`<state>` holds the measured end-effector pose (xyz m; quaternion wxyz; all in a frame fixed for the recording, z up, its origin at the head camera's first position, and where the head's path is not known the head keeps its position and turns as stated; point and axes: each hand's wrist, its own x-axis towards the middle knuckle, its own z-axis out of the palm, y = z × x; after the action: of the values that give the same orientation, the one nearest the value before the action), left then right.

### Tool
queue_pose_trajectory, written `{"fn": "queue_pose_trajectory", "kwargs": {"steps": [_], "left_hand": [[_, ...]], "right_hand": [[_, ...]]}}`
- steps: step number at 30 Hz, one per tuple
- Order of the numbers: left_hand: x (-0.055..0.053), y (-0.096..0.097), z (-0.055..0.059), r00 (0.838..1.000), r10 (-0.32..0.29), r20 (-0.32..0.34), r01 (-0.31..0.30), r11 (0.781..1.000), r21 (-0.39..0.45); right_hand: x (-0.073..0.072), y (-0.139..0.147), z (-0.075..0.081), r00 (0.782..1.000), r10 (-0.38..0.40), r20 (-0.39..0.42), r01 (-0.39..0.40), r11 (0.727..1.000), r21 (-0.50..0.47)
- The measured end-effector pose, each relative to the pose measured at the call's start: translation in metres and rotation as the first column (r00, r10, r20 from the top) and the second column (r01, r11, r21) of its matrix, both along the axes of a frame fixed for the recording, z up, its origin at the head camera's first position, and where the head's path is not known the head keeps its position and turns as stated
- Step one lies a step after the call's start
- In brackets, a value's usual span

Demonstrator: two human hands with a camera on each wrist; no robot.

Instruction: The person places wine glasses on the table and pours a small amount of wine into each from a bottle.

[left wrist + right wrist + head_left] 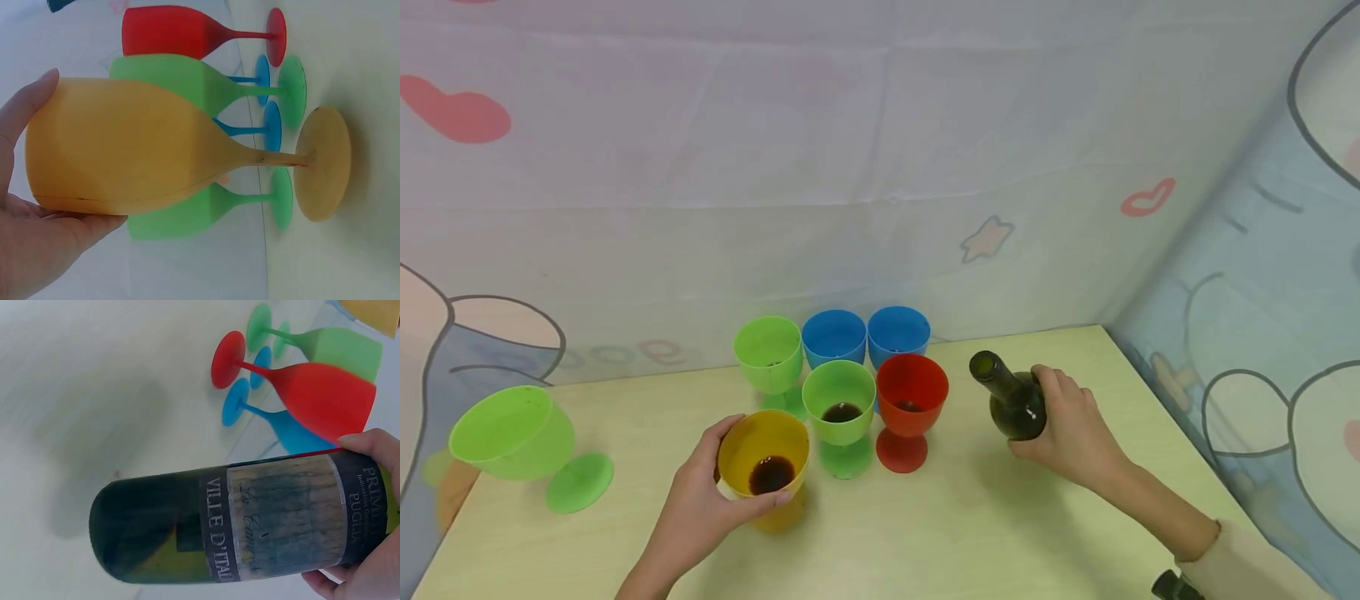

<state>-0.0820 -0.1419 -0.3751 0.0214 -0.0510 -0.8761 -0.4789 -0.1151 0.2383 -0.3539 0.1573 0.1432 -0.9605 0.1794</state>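
My left hand [700, 492] holds a yellow wine goblet [763, 437] round its bowl, thumb on the near side. Dark liquid [771, 475] lies in the bottom of its bowl. In the left wrist view the goblet's round foot [323, 164] is down by the table. At the right, my right hand [1071, 437] grips a dark green wine bottle [1018, 412] round its labelled body [287, 515]. The bottle is raised over the table, its uncorked mouth leaning up and left. Nearest to the bottle stands a red goblet [912, 392] with some dark liquid inside.
A green goblet [838, 392] with dark liquid stands beside the red one. Behind are another green goblet [767, 358] and two blue goblets [833, 333]. Farther left stands a green goblet [512, 446]. A dark bottle top [1172, 586] shows at the bottom right. Printed cloth [820, 150] hangs behind the table [940, 533].
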Motion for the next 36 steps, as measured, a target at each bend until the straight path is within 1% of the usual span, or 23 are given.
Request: {"fn": "queue_pose_trajectory", "kwargs": {"steps": [5, 9, 15, 19, 25, 36], "left_hand": [[-0.009, -0.008, -0.003, 1.0, 0.019, 0.019, -0.019, 0.999, 0.038], [-0.016, -0.01, -0.005, 0.999, 0.021, 0.043, -0.023, 0.999, 0.048], [-0.027, -0.009, -0.006, 0.997, 0.009, 0.078, -0.014, 0.998, 0.06], [-0.033, -0.011, -0.007, 0.997, 0.006, 0.083, -0.013, 0.997, 0.081], [-0.043, -0.011, -0.011, 0.996, 0.017, 0.092, -0.025, 0.996, 0.09], [-0.054, -0.009, -0.015, 0.997, -0.003, 0.074, -0.005, 0.994, 0.114]], "right_hand": [[-0.007, 0.007, -0.006, 0.998, -0.014, 0.056, 0.02, 0.995, -0.099], [-0.013, 0.013, -0.011, 0.995, -0.009, 0.101, 0.026, 0.986, -0.165], [-0.017, 0.017, -0.012, 0.991, -0.001, 0.131, 0.029, 0.976, -0.214], [-0.018, 0.018, -0.012, 0.991, 0.002, 0.133, 0.028, 0.973, -0.23], [-0.018, 0.018, -0.011, 0.991, -0.001, 0.132, 0.03, 0.975, -0.22], [-0.018, 0.022, -0.013, 0.989, -0.008, 0.15, 0.042, 0.973, -0.228]]}}
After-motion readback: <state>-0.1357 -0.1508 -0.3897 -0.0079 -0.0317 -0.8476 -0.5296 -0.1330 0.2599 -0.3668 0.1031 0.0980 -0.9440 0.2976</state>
